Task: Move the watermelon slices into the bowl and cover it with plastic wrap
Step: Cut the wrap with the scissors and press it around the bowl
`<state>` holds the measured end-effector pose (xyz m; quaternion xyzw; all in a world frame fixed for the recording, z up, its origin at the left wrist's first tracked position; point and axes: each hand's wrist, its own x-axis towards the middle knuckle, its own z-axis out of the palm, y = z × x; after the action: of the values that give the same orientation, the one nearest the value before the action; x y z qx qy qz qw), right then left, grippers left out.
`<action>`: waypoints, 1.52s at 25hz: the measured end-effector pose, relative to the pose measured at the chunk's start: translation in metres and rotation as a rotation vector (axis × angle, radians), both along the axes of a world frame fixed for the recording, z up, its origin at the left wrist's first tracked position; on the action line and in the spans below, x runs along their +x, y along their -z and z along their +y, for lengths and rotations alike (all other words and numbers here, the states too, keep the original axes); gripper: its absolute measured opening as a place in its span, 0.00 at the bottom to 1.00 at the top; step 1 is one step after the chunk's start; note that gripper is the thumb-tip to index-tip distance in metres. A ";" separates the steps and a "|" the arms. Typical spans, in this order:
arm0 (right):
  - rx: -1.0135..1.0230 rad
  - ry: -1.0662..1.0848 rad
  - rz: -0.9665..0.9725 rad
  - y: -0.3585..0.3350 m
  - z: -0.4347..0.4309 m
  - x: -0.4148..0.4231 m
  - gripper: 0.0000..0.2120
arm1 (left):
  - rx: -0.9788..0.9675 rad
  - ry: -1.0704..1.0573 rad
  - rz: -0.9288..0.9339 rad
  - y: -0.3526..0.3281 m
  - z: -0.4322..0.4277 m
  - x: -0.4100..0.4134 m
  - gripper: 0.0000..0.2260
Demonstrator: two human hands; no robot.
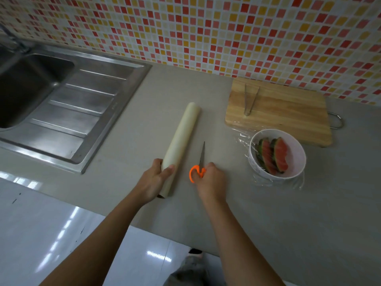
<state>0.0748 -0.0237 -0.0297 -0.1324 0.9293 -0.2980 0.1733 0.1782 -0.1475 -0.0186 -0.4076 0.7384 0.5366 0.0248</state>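
Watermelon slices sit inside the white bowl, leaning on each other with red sides and green rinds showing. The bowl stands on the grey bench, just in front of the wooden cutting board. Clear plastic wrap lies over the bowl and spreads out in wrinkles on the bench around it. Metal tongs rest on the cutting board. The left hand is wrapped around the near end of the long cream roll of plastic wrap, and its fingers are closed on the roll. The roll lies on the bench and points away toward the tiled wall. The right hand grips the orange handles of the scissors, fingers curled shut around them. The scissor blades are closed and lie flat on the bench, pointing away from the person, just beside the roll. The two hands are near each other but apart. A steel sink is on the left side, well apart from the bowl.
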 end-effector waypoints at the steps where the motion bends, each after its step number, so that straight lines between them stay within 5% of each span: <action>1: 0.026 0.001 0.007 -0.001 -0.002 0.000 0.14 | -0.036 0.013 -0.015 0.001 0.000 -0.001 0.16; 10: 0.056 0.050 -0.049 0.000 -0.003 0.007 0.14 | -0.375 0.112 -0.095 0.012 0.016 -0.003 0.21; 23: -0.131 0.089 0.001 -0.013 0.007 0.010 0.15 | -0.408 0.099 -0.108 0.004 0.014 0.006 0.34; 28: -0.383 0.163 0.229 -0.051 0.030 -0.016 0.12 | -0.657 0.153 0.219 -0.034 0.036 -0.036 0.27; 34: -0.476 0.514 0.421 -0.082 0.121 -0.104 0.09 | -0.421 0.192 0.296 -0.044 0.088 -0.136 0.16; 38: -0.120 0.475 0.081 -0.055 0.173 -0.159 0.18 | -0.229 0.023 0.067 -0.027 0.096 -0.176 0.24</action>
<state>-0.0839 0.1495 0.0250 0.0677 0.9212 -0.3794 0.0527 0.0027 -0.0513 0.0086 -0.3812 0.7999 0.4618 -0.0404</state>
